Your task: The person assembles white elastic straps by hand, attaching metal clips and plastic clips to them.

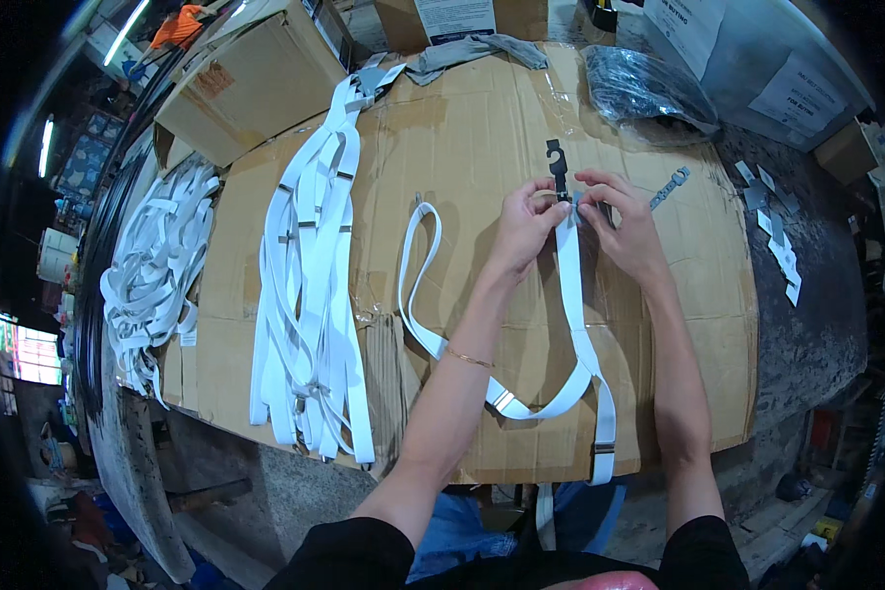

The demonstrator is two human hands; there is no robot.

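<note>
A pair of white suspenders (pixel 569 270) lies on the cardboard, its upper end raised between my hands. My left hand (pixel 527 228) pinches that end at the base of a black plastic hanger hook (pixel 558 167), which points away from me. Close beside it on the right, my right hand (pixel 621 224) has its thumb and fingertips together at the strap's edge. A bit of grey shows at those fingertips; what it is stays unclear. The straps loop to the left under my left forearm and hang toward the near edge, with metal slide adjusters (pixel 604 447) on them.
A bundle of white suspenders (pixel 310 246) lies left, with a tangled white pile (pixel 157 265) beyond it. A cardboard box (pixel 251 84), grey cloth (pixel 477 54), plastic-wrapped bundle (pixel 649 93) and clear bin (pixel 757 74) stand behind. A grey hook (pixel 670 187) and small cards (pixel 779 251) lie right.
</note>
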